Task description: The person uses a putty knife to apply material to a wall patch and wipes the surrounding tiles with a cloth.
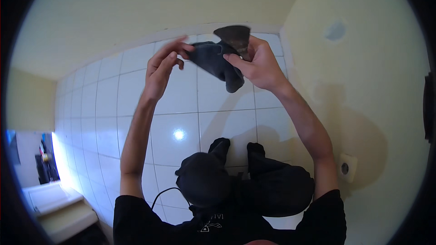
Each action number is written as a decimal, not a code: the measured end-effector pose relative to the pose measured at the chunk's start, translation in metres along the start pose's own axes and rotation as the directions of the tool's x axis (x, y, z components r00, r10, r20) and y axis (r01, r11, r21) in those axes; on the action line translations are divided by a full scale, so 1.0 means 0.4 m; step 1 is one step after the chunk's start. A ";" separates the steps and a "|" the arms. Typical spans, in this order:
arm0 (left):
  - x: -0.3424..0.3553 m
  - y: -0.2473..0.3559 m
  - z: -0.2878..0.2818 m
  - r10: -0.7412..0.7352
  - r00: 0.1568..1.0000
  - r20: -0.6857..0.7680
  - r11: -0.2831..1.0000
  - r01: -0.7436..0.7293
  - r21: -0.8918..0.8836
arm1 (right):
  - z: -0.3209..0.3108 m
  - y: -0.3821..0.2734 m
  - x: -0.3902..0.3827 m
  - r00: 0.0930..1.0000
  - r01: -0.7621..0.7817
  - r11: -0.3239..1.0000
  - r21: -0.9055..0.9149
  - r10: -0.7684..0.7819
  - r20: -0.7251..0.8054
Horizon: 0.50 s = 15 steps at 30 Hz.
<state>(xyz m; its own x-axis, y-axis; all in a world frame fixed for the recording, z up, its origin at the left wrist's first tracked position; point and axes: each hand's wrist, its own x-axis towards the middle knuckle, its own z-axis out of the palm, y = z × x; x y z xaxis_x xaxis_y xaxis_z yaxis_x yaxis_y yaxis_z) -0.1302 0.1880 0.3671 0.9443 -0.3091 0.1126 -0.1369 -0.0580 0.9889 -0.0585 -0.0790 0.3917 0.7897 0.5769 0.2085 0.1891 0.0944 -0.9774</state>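
My right hand (260, 67) is closed on a dark cloth (212, 61) and on a putty knife (236, 35) with a wide, flared, dark blade. The thumb presses on the cloth, and the blade points up and left above it. The putty knife's handle is hidden in the hand. The cloth hangs in folds, one rounded end drooping below the thumb. My left hand (162, 66) is at the cloth's left end, fingers apart and loosely bent, some smeared by motion. Its fingertips are by the cloth's edge; whether they touch it I cannot tell.
Pale walls meet in a corner ahead, above white floor tiles (177, 90). On the right wall are a socket (347, 168) and a grey patch (335, 31). My bent knees (206, 179) and a thin black cable (163, 191) are below. A white ledge (52, 197) stands at lower left.
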 end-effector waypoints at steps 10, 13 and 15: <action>0.067 -0.215 0.175 -0.339 0.924 0.176 0.896 0.374 -0.241 | -0.217 0.266 -0.168 0.932 -0.286 0.945 0.160 0.313 -0.182; 0.047 -0.205 0.161 -0.434 0.884 -0.172 0.894 0.400 -0.201 | -0.242 0.321 -0.208 0.952 -0.271 0.929 -0.251 0.220 -0.212; -0.001 -0.198 0.104 -0.432 0.868 -0.247 0.885 0.460 0.070 | -0.243 0.306 -0.227 0.945 -0.319 0.875 -0.364 0.321 -0.058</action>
<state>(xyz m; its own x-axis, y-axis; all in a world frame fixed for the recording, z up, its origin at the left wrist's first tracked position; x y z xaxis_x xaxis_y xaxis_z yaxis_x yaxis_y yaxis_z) -0.1320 0.1531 0.2846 0.9523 -0.0085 -0.3050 0.2924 -0.2604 0.9202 -0.0504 -0.1987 0.2565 0.8409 0.5289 -0.1147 0.1255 -0.3969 -0.9092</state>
